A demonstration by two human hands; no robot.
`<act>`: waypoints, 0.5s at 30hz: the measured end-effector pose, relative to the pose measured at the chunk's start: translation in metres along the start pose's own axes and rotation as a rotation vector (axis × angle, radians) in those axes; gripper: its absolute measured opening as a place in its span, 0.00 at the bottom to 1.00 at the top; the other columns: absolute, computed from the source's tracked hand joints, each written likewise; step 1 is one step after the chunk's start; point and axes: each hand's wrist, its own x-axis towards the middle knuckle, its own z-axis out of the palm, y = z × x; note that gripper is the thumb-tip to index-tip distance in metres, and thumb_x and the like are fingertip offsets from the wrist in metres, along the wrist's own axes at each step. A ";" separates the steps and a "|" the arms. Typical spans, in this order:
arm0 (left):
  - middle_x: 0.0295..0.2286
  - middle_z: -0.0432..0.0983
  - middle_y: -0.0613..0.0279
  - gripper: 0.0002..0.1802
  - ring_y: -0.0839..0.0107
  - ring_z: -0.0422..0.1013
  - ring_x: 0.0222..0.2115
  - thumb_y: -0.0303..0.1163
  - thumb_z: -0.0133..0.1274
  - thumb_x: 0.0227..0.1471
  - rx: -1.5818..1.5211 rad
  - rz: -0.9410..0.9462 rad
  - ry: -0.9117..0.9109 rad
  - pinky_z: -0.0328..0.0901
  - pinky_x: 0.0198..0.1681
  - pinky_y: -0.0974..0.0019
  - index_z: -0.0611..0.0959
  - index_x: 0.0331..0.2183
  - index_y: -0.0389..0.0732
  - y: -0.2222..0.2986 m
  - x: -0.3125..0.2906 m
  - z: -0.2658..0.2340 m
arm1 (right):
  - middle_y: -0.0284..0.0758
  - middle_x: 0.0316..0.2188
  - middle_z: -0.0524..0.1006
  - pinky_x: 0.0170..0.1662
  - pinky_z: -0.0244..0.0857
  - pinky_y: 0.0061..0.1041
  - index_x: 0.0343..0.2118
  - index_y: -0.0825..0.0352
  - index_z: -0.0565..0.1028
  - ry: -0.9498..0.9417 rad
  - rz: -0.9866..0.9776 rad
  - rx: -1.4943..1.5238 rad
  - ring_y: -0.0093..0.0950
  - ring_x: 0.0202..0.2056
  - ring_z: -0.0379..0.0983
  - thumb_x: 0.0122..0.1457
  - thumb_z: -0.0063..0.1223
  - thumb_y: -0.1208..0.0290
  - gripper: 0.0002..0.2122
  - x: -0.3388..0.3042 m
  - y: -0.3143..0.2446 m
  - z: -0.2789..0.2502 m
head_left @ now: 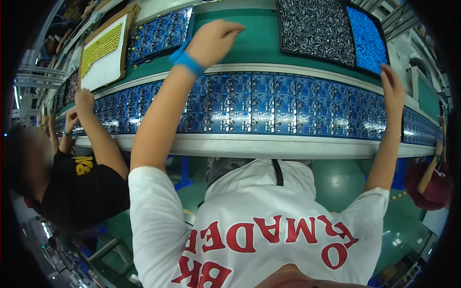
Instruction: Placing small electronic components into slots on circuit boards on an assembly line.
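Observation:
My left hand (pixel 216 42), with a blue band (pixel 186 61) at its wrist, is raised over the green surface beyond the board line. Its fingers are bent together and point right; whatever they may hold is hidden. Below it runs a long row of blue circuit boards (pixel 261 103). At the right, my right hand (pixel 394 91) hovers by the near corner of a black tray, next to its blue small parts (pixel 367 41). The fingers there are stretched out, and no held thing shows. Grey-black cylindrical parts (pixel 317 31) fill the tray's larger section.
A stack of blue boards (pixel 161 36) lies beyond my left arm. Left of it is a cardboard-edged tray (pixel 103 72) with yellow parts (pixel 101 48). A pale rail (pixel 269 146) borders the line. One co-worker (pixel 81 187) works at my left, another (pixel 430 185) at far right.

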 end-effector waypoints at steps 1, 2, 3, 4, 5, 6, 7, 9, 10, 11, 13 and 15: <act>0.36 0.81 0.50 0.13 0.53 0.76 0.37 0.29 0.51 0.57 -0.017 -0.040 -0.069 0.70 0.42 0.58 0.84 0.43 0.40 0.009 -0.022 -0.021 | 0.33 0.44 0.78 0.50 0.64 0.22 0.50 0.66 0.76 -0.007 0.019 0.024 0.21 0.44 0.72 0.65 0.51 0.68 0.14 0.010 -0.003 0.009; 0.36 0.80 0.50 0.13 0.55 0.76 0.36 0.27 0.51 0.57 -0.031 -0.084 -0.131 0.70 0.41 0.61 0.84 0.43 0.40 0.021 -0.043 -0.040 | 0.33 0.43 0.78 0.48 0.64 0.21 0.51 0.65 0.76 -0.119 0.054 -0.048 0.21 0.42 0.71 0.64 0.52 0.68 0.14 0.020 -0.009 0.018; 0.35 0.81 0.52 0.12 0.59 0.77 0.35 0.26 0.53 0.56 -0.084 -0.189 -0.157 0.70 0.39 0.63 0.84 0.43 0.39 0.037 -0.059 -0.049 | 0.33 0.42 0.78 0.46 0.64 0.21 0.52 0.64 0.76 -0.222 0.088 -0.137 0.20 0.40 0.71 0.64 0.53 0.67 0.15 0.030 -0.011 0.020; 0.34 0.81 0.53 0.12 0.62 0.77 0.33 0.26 0.55 0.55 -0.137 -0.294 -0.183 0.69 0.38 0.65 0.84 0.43 0.39 0.049 -0.071 -0.055 | 0.33 0.42 0.78 0.46 0.64 0.21 0.52 0.64 0.76 -0.222 0.102 -0.130 0.20 0.40 0.71 0.64 0.53 0.67 0.15 0.037 -0.007 0.021; 0.34 0.81 0.53 0.12 0.62 0.77 0.33 0.26 0.55 0.55 -0.115 -0.308 -0.192 0.69 0.38 0.65 0.84 0.43 0.39 0.058 -0.087 -0.064 | 0.33 0.40 0.78 0.45 0.64 0.21 0.51 0.64 0.76 -0.256 0.032 -0.152 0.20 0.38 0.70 0.63 0.53 0.67 0.15 0.042 -0.004 0.030; 0.33 0.82 0.54 0.12 0.65 0.77 0.33 0.26 0.56 0.55 -0.152 -0.461 -0.204 0.69 0.38 0.66 0.84 0.42 0.39 0.065 -0.100 -0.068 | 0.32 0.39 0.78 0.44 0.63 0.21 0.50 0.63 0.76 -0.282 -0.032 -0.173 0.20 0.37 0.69 0.63 0.53 0.67 0.14 0.044 0.003 0.037; 0.32 0.82 0.55 0.11 0.68 0.77 0.32 0.26 0.58 0.54 -0.189 -0.612 -0.214 0.69 0.37 0.67 0.85 0.41 0.39 0.068 -0.107 -0.068 | 0.32 0.37 0.77 0.42 0.63 0.20 0.50 0.63 0.76 -0.306 -0.093 -0.196 0.19 0.35 0.68 0.63 0.53 0.66 0.14 0.044 0.011 0.042; 0.32 0.82 0.57 0.11 0.70 0.76 0.31 0.26 0.58 0.54 -0.146 -0.626 -0.208 0.69 0.37 0.68 0.85 0.40 0.38 0.064 -0.123 -0.066 | 0.31 0.37 0.77 0.42 0.63 0.20 0.48 0.63 0.76 -0.336 -0.075 -0.163 0.19 0.34 0.67 0.63 0.54 0.66 0.13 0.053 0.018 0.047; 0.31 0.82 0.59 0.10 0.71 0.75 0.31 0.26 0.58 0.53 -0.117 -0.624 -0.197 0.68 0.36 0.69 0.85 0.40 0.37 0.061 -0.128 -0.063 | 0.30 0.36 0.77 0.41 0.63 0.20 0.47 0.64 0.76 -0.355 -0.060 -0.149 0.19 0.33 0.66 0.63 0.54 0.65 0.12 0.055 0.024 0.046; 0.30 0.81 0.61 0.10 0.73 0.74 0.30 0.26 0.59 0.53 -0.089 -0.625 -0.179 0.68 0.35 0.70 0.85 0.39 0.36 0.061 -0.131 -0.061 | 0.29 0.35 0.76 0.41 0.62 0.19 0.45 0.64 0.76 -0.377 -0.052 -0.135 0.18 0.32 0.65 0.63 0.54 0.65 0.12 0.057 0.025 0.047; 0.30 0.81 0.61 0.09 0.72 0.75 0.30 0.26 0.59 0.53 -0.031 -0.580 -0.159 0.68 0.35 0.69 0.85 0.38 0.36 0.061 -0.131 -0.056 | 0.28 0.34 0.76 0.41 0.62 0.19 0.44 0.64 0.77 -0.331 -0.068 -0.100 0.18 0.32 0.65 0.63 0.54 0.65 0.11 0.052 0.028 0.050; 0.31 0.82 0.59 0.08 0.70 0.76 0.30 0.25 0.59 0.52 0.065 -0.471 -0.105 0.69 0.35 0.69 0.86 0.36 0.36 0.061 -0.128 -0.050 | 0.26 0.33 0.75 0.40 0.61 0.18 0.42 0.65 0.77 -0.226 -0.108 -0.055 0.17 0.32 0.65 0.63 0.54 0.64 0.10 0.046 0.030 0.050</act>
